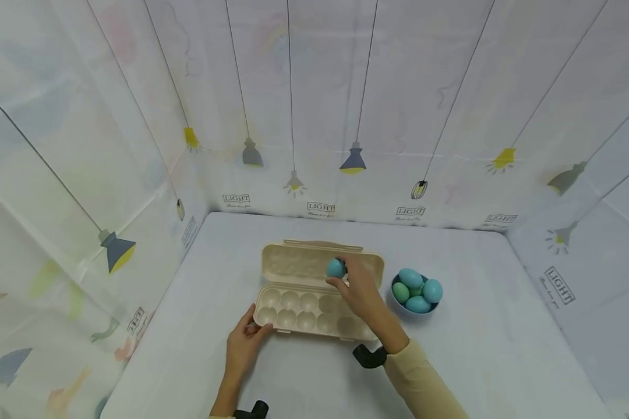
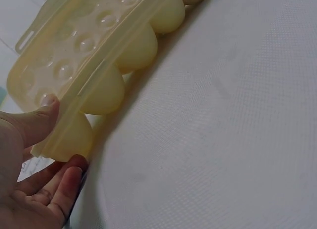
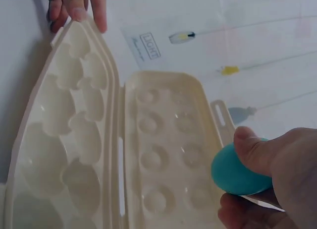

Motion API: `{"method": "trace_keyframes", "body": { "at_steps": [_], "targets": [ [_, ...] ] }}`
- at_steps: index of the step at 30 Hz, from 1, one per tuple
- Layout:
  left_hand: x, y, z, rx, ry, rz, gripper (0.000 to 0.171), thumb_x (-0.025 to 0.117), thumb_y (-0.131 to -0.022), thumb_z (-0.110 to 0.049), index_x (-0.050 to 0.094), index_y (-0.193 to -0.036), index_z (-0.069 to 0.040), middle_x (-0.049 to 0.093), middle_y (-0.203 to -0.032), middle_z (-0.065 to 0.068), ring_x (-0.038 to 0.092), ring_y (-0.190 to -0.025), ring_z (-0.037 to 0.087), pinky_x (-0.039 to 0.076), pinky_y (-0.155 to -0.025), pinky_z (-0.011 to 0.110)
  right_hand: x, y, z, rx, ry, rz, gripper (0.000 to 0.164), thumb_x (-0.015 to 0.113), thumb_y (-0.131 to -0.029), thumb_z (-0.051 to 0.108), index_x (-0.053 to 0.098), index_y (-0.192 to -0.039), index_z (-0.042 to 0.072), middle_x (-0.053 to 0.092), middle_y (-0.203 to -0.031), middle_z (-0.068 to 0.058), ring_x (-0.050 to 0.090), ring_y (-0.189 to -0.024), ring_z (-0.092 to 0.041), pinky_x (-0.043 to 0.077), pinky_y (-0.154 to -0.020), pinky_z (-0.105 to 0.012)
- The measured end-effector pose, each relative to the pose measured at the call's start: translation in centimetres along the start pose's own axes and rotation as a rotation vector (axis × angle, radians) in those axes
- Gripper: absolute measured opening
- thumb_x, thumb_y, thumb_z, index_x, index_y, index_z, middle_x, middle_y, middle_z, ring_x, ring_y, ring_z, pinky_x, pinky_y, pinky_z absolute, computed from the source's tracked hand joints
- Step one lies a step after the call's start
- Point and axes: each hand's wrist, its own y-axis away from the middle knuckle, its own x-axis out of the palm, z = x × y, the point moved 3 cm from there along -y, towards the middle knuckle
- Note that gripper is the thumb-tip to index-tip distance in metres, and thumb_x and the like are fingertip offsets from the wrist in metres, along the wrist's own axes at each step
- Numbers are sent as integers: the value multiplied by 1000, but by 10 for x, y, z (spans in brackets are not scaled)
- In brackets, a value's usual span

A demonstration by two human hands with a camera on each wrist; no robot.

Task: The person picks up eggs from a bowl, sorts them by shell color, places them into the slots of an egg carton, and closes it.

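A cream plastic egg carton (image 1: 307, 304) lies open on the table, its lid (image 1: 293, 263) folded back toward the wall. The carton's cups that show hold no eggs; my right arm hides some at the right end. My left hand (image 1: 243, 346) grips the carton's left end, thumb on the rim and fingers under the end cup, as the left wrist view shows. Above the lid, my right hand (image 1: 360, 289) pinches a blue egg (image 3: 238, 169) between thumb and fingers. To the right of the carton stands a small bowl (image 1: 412, 312) of blue and green eggs (image 1: 418, 304).
A white cloth covers the table (image 1: 477, 326). Behind and on both sides hang white sheets (image 1: 314, 105) printed with lamps. Dark camera mounts (image 1: 369, 356) sit on both wrists. The bowl stands close to my right forearm.
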Motion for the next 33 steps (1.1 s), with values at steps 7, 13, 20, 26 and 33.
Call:
{"method": "trace_keyframes", "body": {
  "at_steps": [7,13,20,26,33],
  "targets": [
    [2,-3,-4,21,15,2,77,82,-84,-26,47,-150,-10,64,-135,17,72,-103,25,53,-78,13,35,-13,17,-47,-36,85,43,72,-87,1,52,-125,0,57,-122,-20,59,-109,-33,55,-92,-45],
    [2,-3,-2,55,15,0,75,81,-85,-27,47,-149,-6,64,-132,20,73,-101,26,54,-77,14,67,-17,30,-62,-41,169,45,71,-87,0,51,-127,0,49,-126,-19,58,-115,-32,55,-97,-43],
    [3,-2,2,8,33,15,76,80,-85,-33,46,-151,-12,64,-135,16,72,-100,20,54,-78,15,91,-19,39,-73,-47,266,50,75,-90,11,52,-132,-2,51,-127,-17,60,-116,-31,53,-100,-43],
    [2,1,0,-10,42,17,77,79,-86,-34,44,-152,-14,63,-135,16,72,-100,18,54,-78,15,113,-20,44,-54,-4,343,50,73,-93,18,53,-136,4,50,-127,-14,61,-114,-27,54,-99,-39],
    [0,4,-1,-33,47,13,77,79,-86,-36,44,-152,-16,64,-135,16,72,-100,19,53,-78,14,135,-18,45,-84,105,341,47,77,-90,17,57,-131,6,55,-123,-10,63,-110,-23,56,-96,-34]
  ]
}}
